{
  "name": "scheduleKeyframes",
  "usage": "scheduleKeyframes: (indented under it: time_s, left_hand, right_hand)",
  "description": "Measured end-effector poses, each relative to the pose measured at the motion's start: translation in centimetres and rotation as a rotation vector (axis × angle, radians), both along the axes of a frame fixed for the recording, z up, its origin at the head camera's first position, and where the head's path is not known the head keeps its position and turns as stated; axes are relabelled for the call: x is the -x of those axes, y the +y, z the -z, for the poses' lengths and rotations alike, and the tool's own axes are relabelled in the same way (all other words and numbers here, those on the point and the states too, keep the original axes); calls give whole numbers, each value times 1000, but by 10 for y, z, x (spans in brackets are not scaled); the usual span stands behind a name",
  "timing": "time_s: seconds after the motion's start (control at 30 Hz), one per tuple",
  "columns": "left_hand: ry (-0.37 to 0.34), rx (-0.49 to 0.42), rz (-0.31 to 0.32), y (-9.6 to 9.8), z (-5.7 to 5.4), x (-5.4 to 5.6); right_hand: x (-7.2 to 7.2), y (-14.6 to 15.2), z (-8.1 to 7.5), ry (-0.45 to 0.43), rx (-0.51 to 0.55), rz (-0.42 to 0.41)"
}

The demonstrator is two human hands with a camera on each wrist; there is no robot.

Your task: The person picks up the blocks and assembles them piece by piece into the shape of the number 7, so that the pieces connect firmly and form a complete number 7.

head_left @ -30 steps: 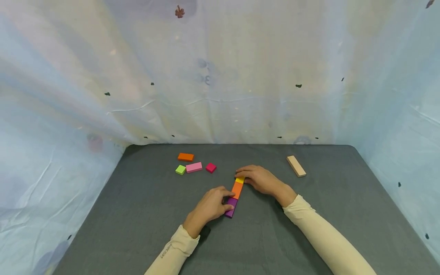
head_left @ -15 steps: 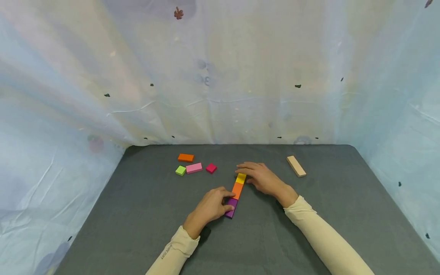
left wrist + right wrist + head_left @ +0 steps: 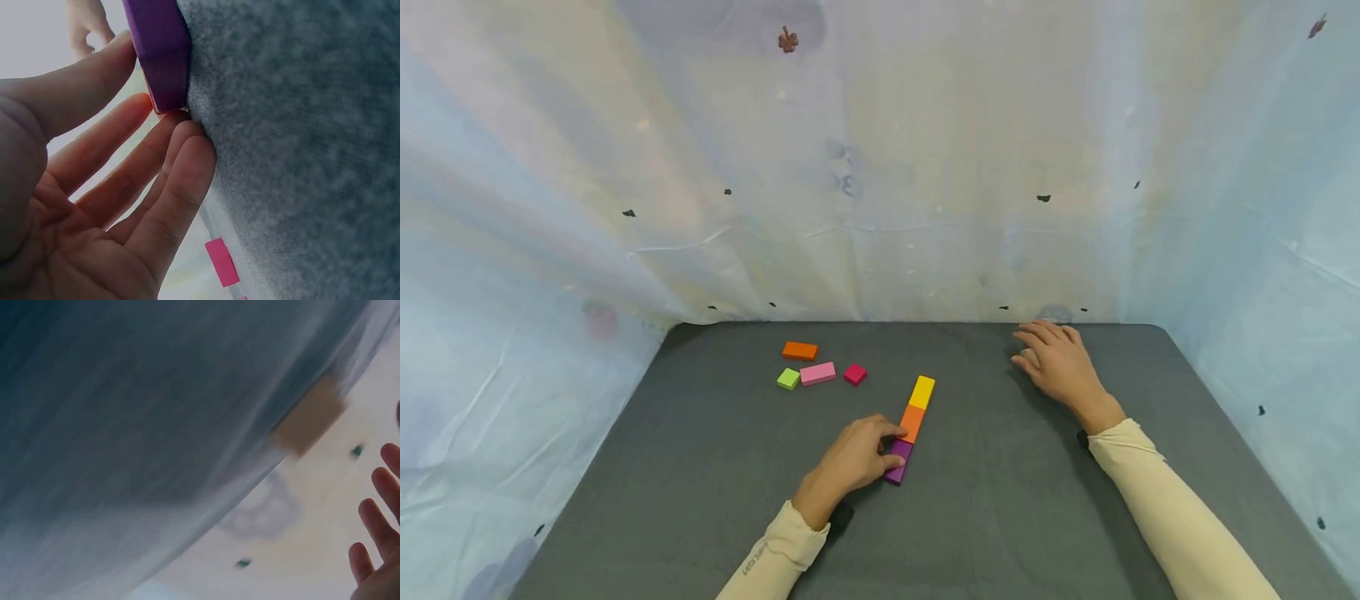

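A purple block (image 3: 898, 472), an orange block (image 3: 912, 423) and a yellow block (image 3: 922, 392) lie end to end in a slanting row on the dark grey table. My left hand (image 3: 852, 458) rests beside the row, its thumb on the purple block and its index fingertip at the orange one. In the left wrist view, the thumb (image 3: 94, 87) touches the purple block (image 3: 159, 56) while the other fingers extend loosely below. Reaching over the table's far right, my right hand (image 3: 1063, 367) has spread fingers and holds nothing. A blurred tan wooden block (image 3: 309, 419) appears before it in the right wrist view.
Left of the row lie a crimson block (image 3: 855, 374), a pink block (image 3: 817, 373), a lime green block (image 3: 788, 379) and a darker orange block (image 3: 800, 350). A pale patterned curtain (image 3: 880, 167) borders the table's back and sides.
My right hand has left the yellow block and moved right, to where the wooden block lay; the head view now hides that block. My left hand keeps its place at the row.
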State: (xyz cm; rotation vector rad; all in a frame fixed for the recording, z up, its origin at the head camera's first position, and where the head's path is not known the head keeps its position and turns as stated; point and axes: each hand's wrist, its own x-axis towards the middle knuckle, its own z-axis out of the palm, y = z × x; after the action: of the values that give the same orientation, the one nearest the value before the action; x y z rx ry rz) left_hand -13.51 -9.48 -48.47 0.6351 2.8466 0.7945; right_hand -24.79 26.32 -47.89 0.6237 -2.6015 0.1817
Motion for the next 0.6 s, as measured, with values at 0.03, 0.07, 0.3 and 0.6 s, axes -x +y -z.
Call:
scheduleKeyframes:
  time_s: [0.03, 0.07, 0.3, 0.6]
  left_hand:
    - [-3, 2, -3, 0, 0, 0]
    - [-6, 5, -5, 0, -1, 0]
    - [-22, 10, -22, -1, -1, -4]
    - [-8, -8, -11, 0, 1, -1]
  right_hand:
    - [0, 6, 1, -16, 12, 18]
    - [-1, 11, 3, -42, 28, 37]
    - [-10, 19, 11, -350, 133, 184]
    - [-10, 18, 9, -452, 151, 233]
